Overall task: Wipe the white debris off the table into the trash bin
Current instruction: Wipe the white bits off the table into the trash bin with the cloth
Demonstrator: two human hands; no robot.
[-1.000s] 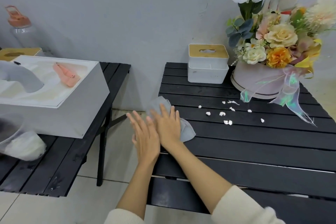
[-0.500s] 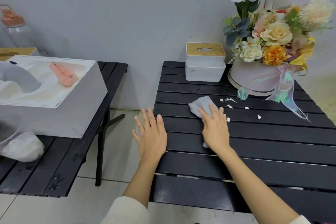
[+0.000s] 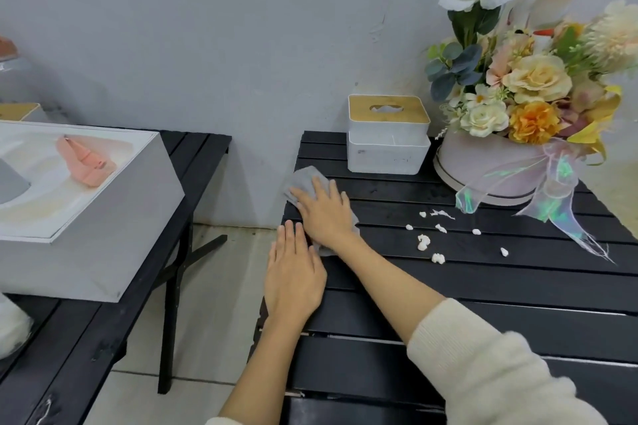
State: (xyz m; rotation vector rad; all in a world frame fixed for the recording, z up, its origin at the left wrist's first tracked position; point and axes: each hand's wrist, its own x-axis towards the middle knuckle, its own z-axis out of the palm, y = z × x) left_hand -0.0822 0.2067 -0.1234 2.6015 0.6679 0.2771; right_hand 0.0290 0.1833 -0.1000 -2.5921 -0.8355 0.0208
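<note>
Small white debris (image 3: 423, 241) lies scattered in several bits on the black slatted table (image 3: 483, 290), right of its middle. My right hand (image 3: 324, 214) presses flat on a grey cloth (image 3: 303, 179) at the table's left edge, well left of the debris. The cloth sticks out beyond my fingertips and under my wrist. My left hand (image 3: 293, 272) lies palm down with fingers straight at the same left edge, just below the right hand, holding nothing. I can make out no trash bin in this view.
A white tissue box with a wooden lid (image 3: 388, 134) and a flower arrangement in a round pink box (image 3: 500, 166) stand at the table's back. A second black table (image 3: 69, 355) on the left carries a large white box (image 3: 86, 235). Tiled floor (image 3: 214, 286) shows between the tables.
My right hand has slid the cloth left, from beside the debris back to the table's left edge. My left hand has moved onto the edge, close under the right hand.
</note>
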